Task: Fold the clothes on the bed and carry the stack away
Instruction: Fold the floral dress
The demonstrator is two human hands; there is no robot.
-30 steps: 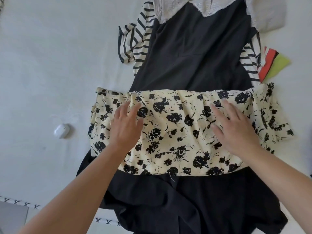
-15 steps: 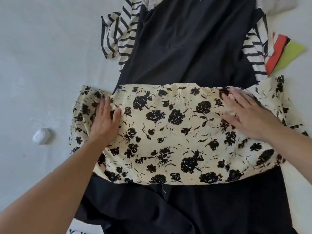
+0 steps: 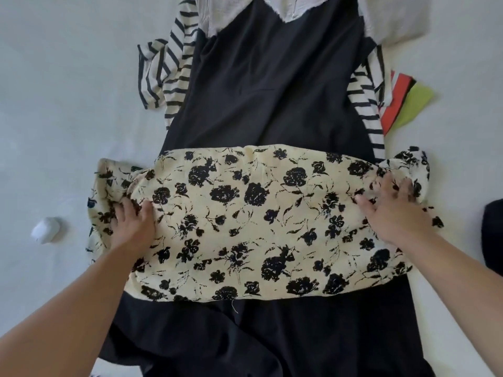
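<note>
A cream floral garment (image 3: 253, 221) with black flowers lies spread crosswise over a black garment (image 3: 272, 91) on the white bed (image 3: 68, 104). My left hand (image 3: 133, 224) is at the floral garment's left end, fingers curled into the bunched cloth there. At the right end my right hand (image 3: 389, 213) grips the cloth, its fingertips tucked into a fold and the thumb spread inward. A black-and-white striped top (image 3: 168, 77) sticks out from under the black garment on both sides.
A pale textured garment (image 3: 392, 20) lies at the top. Red and green cloth (image 3: 408, 102) peeks out at the right. A small white case (image 3: 45, 229) sits on the bed to the left. A dark object (image 3: 494, 235) is at the right edge.
Both hands slid outward from the middle of the floral garment to its two ends, flattening it. Their fingers went from lying flat to curling into the cloth.
</note>
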